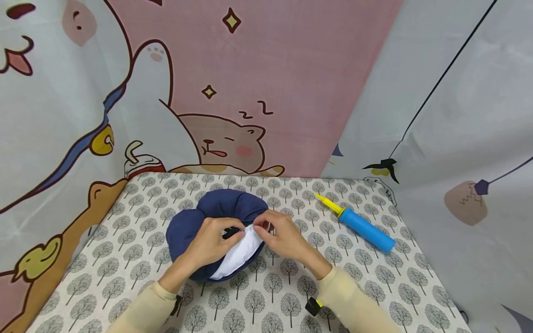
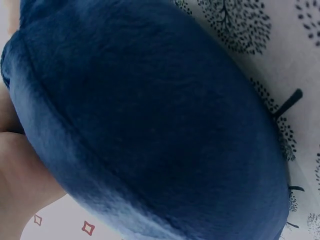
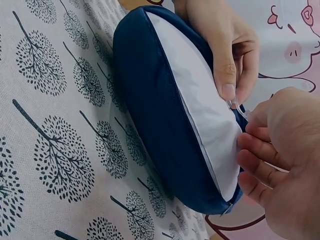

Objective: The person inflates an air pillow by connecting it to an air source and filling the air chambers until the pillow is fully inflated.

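A navy plush neck pillow lies on the table, its cover parted along a zipped edge. White inner lining bulges out of that opening. My left hand reaches over the pillow and pinches a small clear plastic valve on the lining between thumb and fingers. From the other side my right hand has thumb and forefinger on the same clear piece, its other fingers curled against the white lining. Pillow cover fills most of the left wrist view, hiding the fingertips there.
To the right lies a blue hand pump with a yellow nozzle. A tree-print cloth covers the table. Cartoon-printed curtains hang behind and at both sides.
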A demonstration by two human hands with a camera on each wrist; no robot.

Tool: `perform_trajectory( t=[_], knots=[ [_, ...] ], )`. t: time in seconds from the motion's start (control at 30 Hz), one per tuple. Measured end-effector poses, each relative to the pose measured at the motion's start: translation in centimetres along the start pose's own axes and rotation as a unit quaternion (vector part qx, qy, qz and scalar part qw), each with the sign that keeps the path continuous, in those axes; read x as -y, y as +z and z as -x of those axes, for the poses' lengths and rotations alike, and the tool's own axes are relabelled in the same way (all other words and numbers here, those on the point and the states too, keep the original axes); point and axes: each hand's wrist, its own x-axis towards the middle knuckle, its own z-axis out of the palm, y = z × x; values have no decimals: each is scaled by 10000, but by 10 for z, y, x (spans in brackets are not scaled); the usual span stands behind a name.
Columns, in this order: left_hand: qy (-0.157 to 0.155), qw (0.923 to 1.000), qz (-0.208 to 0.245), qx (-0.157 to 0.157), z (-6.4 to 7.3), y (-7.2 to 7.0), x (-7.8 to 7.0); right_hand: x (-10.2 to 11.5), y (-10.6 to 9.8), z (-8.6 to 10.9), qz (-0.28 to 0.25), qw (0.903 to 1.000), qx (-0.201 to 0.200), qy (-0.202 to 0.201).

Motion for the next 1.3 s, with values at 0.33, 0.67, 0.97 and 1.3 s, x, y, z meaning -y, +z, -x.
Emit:
perform_trajectory(
  t=[0.33, 0.67, 0.97, 1.3],
  knots=[
    [37, 10000, -43, -2, 0, 1, -1, 2, 4, -3, -294, 9994, -13, 193],
    [-20, 10000, -19, 91, -3, 1, -2, 3, 10, -5, -138, 9965, -268, -778],
    [-236, 9992, 58, 315, -4, 0, -4, -3, 18, -6, 847, 9707, -753, -2119],
    [-186, 9988, 65, 459, -5, 0, -2, -10, 24, -4, 1117, 9594, -941, -2412]
  ],
)
